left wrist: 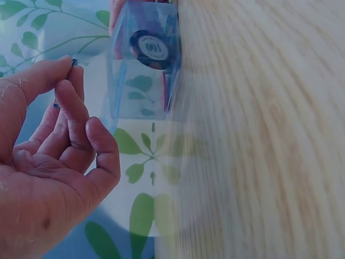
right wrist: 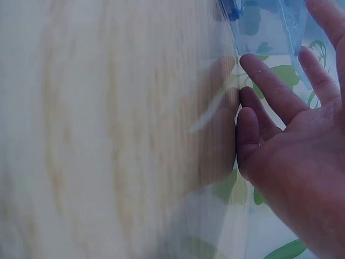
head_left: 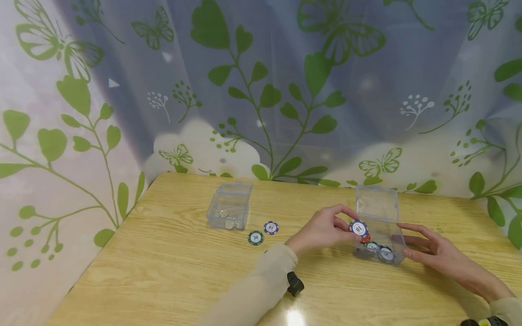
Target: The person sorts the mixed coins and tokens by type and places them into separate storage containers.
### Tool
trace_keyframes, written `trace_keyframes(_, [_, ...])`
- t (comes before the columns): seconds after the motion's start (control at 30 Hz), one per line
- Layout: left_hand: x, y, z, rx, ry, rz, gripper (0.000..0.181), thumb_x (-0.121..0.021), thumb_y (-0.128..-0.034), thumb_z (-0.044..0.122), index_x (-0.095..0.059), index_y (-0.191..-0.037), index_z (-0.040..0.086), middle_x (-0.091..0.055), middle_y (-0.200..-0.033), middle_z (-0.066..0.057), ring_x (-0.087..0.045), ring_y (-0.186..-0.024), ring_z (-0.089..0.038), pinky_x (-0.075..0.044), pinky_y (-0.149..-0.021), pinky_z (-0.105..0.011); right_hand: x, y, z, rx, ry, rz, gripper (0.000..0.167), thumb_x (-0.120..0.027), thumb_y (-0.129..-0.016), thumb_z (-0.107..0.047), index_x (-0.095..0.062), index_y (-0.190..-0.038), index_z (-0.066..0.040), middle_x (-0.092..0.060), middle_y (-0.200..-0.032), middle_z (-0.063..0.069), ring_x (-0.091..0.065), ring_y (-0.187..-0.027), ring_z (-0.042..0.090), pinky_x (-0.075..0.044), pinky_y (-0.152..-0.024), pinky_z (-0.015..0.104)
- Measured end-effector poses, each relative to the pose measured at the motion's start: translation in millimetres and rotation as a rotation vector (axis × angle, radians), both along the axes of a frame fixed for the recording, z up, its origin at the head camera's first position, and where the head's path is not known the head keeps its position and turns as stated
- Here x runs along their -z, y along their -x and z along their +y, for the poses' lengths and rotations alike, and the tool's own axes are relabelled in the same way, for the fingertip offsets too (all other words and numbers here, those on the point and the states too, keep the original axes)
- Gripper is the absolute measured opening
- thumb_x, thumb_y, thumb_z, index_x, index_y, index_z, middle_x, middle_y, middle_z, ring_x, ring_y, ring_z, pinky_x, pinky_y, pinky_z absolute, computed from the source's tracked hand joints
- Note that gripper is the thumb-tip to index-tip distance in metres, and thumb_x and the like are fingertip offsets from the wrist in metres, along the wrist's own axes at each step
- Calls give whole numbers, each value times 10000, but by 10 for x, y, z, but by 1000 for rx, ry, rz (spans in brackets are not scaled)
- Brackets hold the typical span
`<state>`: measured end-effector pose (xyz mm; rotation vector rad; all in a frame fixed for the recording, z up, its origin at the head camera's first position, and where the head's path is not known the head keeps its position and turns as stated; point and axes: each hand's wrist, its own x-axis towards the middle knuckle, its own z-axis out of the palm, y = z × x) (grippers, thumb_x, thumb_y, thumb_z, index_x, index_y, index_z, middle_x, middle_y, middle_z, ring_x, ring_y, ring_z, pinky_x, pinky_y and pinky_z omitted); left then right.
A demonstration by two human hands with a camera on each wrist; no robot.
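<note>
The left hand [head_left: 326,230] pinches a blue-and-white poker chip [head_left: 359,229] between thumb and fingers, over the left side of an open clear plastic box [head_left: 381,233]. Inside that box lie a red chip [head_left: 366,238], a green chip [head_left: 371,246] and a dark blue chip [head_left: 386,254]. At the box's right side is the right hand [head_left: 446,260], its fingers spread and its fingertips at the wall. In the left wrist view the held chip [left wrist: 74,62] shows only as a thin edge, and a chip [left wrist: 153,48] reads through the box wall.
Left of the hands, a green chip [head_left: 255,237] and a blue chip [head_left: 271,227] lie flat on the wooden table [head_left: 171,271]. Another open clear box [head_left: 228,208] holding several coins stands farther left. A leaf-patterned curtain [head_left: 261,90] hangs behind the table.
</note>
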<state>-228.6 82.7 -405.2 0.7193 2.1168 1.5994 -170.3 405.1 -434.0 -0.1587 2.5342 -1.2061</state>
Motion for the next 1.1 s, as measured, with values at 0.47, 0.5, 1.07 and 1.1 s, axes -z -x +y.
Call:
trace_keyframes(0.47, [5, -60, 213, 23, 13, 18, 340, -823, -870, 130, -661, -1151, 232, -711, -792, 95, -672, -701, -13, -526, -628, -196, -1, -5, 24, -20, 28, 8, 681, -555, -1070, -278, -193, -1638, -171, -321, -1595, 346, -417, -1135, -257, -540, -849, 296])
trace_keyframes(0.5, [6, -65, 225, 20, 18, 19, 337, -823, -871, 134, -663, -1151, 235, -710, -792, 94, -670, -697, -20, -525, -620, -201, 0, -6, 23, -20, 31, 10, 681, -555, -1070, -276, -194, -1637, -169, -322, -1594, 348, -416, -1132, -259, -537, -842, 276])
trace_keyframes(1.07, [50, -24, 431, -61, 88, 24, 337, -840, -862, 187, -656, -1129, 279, -685, -769, 113, -652, -650, -62, -486, -549, -226, -4, -9, 12, -23, 63, 23, 671, -557, -1068, -250, -206, -1629, -136, -345, -1576, 358, -423, -1115, -262, -514, -809, 192])
trace_keyframes(1.1, [53, -18, 438, -63, 89, 22, 336, -841, -862, 186, -658, -1128, 279, -687, -770, 110, -651, -651, -62, -485, -550, -227, 0, -8, 11, -21, 66, 23, 672, -560, -1067, -248, -209, -1628, -133, -346, -1575, 360, -427, -1115, -261, -517, -810, 195])
